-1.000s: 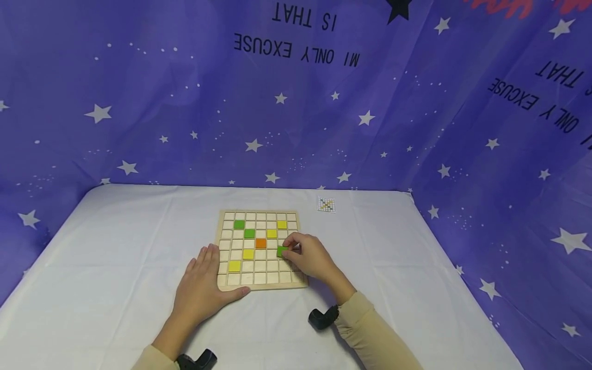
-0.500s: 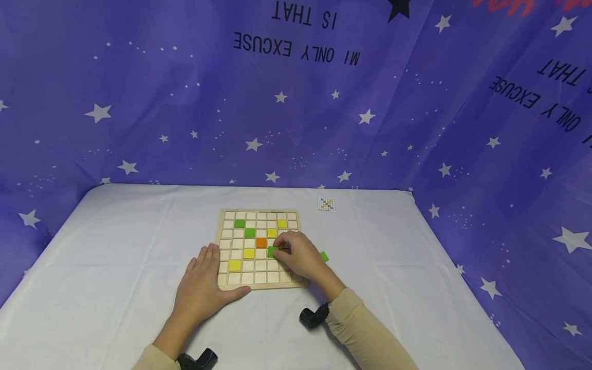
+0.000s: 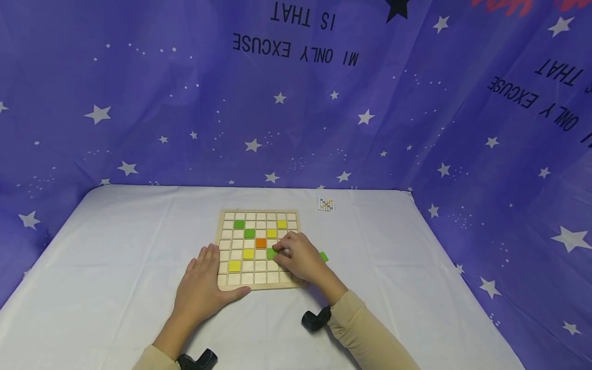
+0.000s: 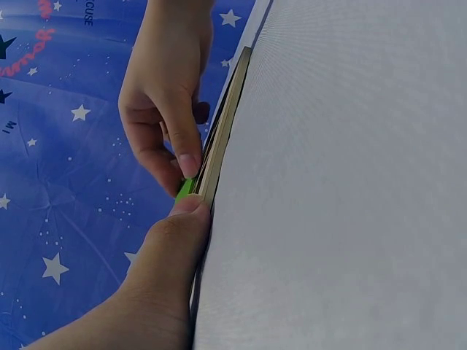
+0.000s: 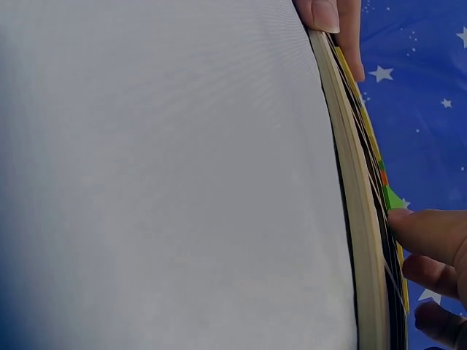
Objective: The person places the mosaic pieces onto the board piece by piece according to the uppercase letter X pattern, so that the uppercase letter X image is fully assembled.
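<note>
A wooden grid board (image 3: pixel 259 287) lies on the white table. Green, yellow and orange square tiles sit in some of its cells, the orange tile (image 3: pixel 261 243) near the middle. My right hand (image 3: pixel 299 257) is over the board's right half, pinching a green tile (image 3: pixel 271 253) at a cell below and right of the orange one. In the right wrist view that green tile (image 5: pixel 393 197) looks tilted, one edge raised. My left hand (image 3: pixel 199 288) rests against the board's left side with fingers straight, its thumb (image 4: pixel 186 208) along the front edge.
Another green tile (image 3: pixel 324 256) lies on the table right of the board, partly behind the right hand. A small card with a coloured grid pattern (image 3: pixel 326 204) lies beyond the board's far right corner. A purple star-printed cloth (image 3: pixel 296 128) hangs behind the table.
My right hand has moved left over the board with the green tile, bringing the green tile on the table into view. Over the last half second it has barely shifted. The left hand stays put.
</note>
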### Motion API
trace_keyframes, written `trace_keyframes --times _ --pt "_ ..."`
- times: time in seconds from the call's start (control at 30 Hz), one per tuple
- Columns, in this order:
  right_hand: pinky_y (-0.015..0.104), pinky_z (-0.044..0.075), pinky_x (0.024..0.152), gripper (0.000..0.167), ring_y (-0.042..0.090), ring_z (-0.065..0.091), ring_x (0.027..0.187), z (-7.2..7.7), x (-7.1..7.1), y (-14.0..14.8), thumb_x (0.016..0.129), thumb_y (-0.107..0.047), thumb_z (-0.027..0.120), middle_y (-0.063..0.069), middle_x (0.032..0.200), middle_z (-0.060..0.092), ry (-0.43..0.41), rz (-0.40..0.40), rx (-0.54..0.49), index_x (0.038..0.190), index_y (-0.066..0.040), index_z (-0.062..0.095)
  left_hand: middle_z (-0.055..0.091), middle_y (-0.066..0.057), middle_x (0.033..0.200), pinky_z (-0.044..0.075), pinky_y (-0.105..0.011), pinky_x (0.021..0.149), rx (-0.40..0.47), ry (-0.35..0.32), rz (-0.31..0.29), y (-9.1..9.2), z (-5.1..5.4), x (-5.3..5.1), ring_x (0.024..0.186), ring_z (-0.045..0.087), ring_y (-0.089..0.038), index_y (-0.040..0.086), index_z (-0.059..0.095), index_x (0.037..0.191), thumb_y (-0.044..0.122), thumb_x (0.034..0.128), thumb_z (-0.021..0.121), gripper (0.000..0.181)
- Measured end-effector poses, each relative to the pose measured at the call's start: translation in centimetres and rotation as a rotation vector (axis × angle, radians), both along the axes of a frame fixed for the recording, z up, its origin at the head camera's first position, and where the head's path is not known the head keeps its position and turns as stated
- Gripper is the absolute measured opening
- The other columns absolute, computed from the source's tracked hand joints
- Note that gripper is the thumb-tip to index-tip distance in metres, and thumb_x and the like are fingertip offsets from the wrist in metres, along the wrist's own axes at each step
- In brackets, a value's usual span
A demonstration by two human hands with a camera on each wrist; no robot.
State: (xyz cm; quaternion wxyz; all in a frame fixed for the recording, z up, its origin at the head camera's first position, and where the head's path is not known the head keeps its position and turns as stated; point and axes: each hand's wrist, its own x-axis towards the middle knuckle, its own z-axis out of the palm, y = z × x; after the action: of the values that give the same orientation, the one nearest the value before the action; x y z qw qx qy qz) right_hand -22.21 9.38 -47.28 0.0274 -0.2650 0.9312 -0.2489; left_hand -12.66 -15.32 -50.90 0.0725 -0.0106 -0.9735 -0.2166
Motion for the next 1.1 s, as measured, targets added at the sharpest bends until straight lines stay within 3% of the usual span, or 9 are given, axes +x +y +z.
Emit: trace_keyframes --times 0.17,0.33,0.5,0.8,1.1 --pt "0.026 0.047 0.08 0.023 0.01 0.05 0.098 0.0 0.2 0.5 0.093 -0.034 0.07 -0.008 0.111 0.064 0.019 0.017 0.037 0.113 -0.024 0.076 0.026 -0.028 0.16 0.022 -0.059 0.121 0.004 -0.004 0.001 0.0 -0.1 0.1 0.149 0.024 -0.044 -0.011 0.021 0.153 0.089 0.0658 0.06 0.138" --pt "0.028 0.047 0.081 0.023 0.012 0.052 0.099 0.3 0.3 1.8 0.094 -0.03 0.069 -0.008 0.112 0.065 0.041 0.011 0.019 0.115 -0.023 0.074 0.026 -0.028 0.16 0.021 -0.059 0.121 0.009 -0.007 0.004 0.1 -0.2 0.1 0.15 0.023 -0.044 -0.011 0.021 0.153 0.09 0.0653 0.059 0.139" --pt "0.034 0.049 0.087 0.03 0.014 0.055 0.104 0.6 0.3 4.5 0.094 -0.025 0.069 -0.005 0.112 0.065 0.022 -0.03 -0.006 0.123 -0.02 0.07 0.026 -0.028 0.16 0.021 -0.059 0.121 0.013 -0.005 0.004 0.2 -0.1 0.1 0.15 0.023 -0.044 -0.011 0.022 0.153 0.089 0.0653 0.06 0.138" --pt "0.043 0.049 0.099 0.039 0.022 0.056 0.114 0.7 0.6 9.2 0.093 -0.018 0.069 -0.001 0.117 0.063 -0.027 -0.114 0.051 0.132 -0.018 0.065 0.027 -0.028 0.159 0.022 -0.059 0.121 0.006 0.001 0.003 0.1 0.1 0.1 0.149 0.024 -0.044 -0.011 0.022 0.152 0.089 0.0652 0.061 0.138" --pt "0.045 0.047 0.105 0.023 0.023 0.058 0.116 0.4 0.9 10.6 0.092 -0.017 0.07 -0.006 0.111 0.064 -0.052 -0.135 0.062 0.115 -0.019 0.072 0.027 -0.028 0.159 0.022 -0.059 0.121 0.006 0.005 0.0 0.0 -0.1 0.0 0.149 0.024 -0.044 -0.011 0.023 0.152 0.09 0.065 0.059 0.139"
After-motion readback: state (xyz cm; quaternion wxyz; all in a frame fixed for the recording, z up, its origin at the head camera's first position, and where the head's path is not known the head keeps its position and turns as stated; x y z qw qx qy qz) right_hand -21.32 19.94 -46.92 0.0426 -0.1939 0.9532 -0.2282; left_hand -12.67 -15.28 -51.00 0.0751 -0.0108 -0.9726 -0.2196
